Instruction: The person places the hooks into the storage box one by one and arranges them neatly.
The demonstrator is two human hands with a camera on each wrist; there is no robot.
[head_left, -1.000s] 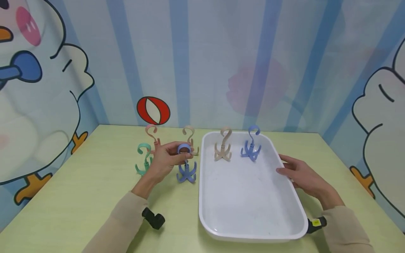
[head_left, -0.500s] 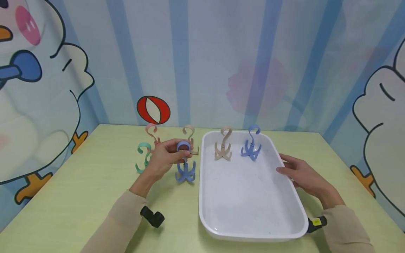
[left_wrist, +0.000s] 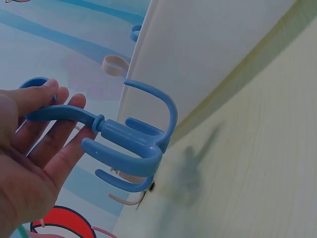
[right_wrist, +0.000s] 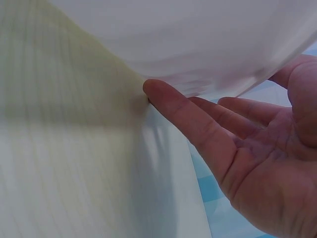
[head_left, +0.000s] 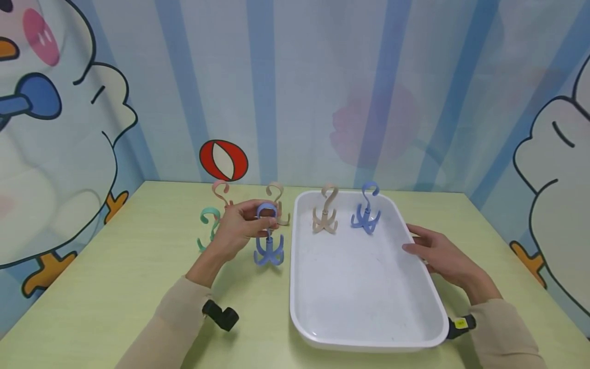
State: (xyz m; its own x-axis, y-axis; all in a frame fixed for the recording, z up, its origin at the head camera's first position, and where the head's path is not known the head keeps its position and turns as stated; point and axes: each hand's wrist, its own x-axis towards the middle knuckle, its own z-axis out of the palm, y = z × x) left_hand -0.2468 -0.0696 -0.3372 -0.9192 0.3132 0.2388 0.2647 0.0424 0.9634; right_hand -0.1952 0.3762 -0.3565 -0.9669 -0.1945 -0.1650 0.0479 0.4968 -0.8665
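My left hand pinches the curved top of a blue multi-prong hanging hook, which hangs upright left of the white tray. In the left wrist view, the blue hook's prongs stand apart from their shadow on the table. On the tray's right side, my right hand has its thumb over the rim; in the right wrist view its fingers lie against the outer wall. Inside the tray's far end stand a beige hook and another blue hook.
Around my left hand are a green hook, a pink hook and a beige hook, each partly hidden by it. The pale yellow-green table ends at a printed backdrop with cartoon figures.
My left hand has shifted slightly left and up with the blue hook, covering more of the green hook. The right hand and tray have stayed in place.
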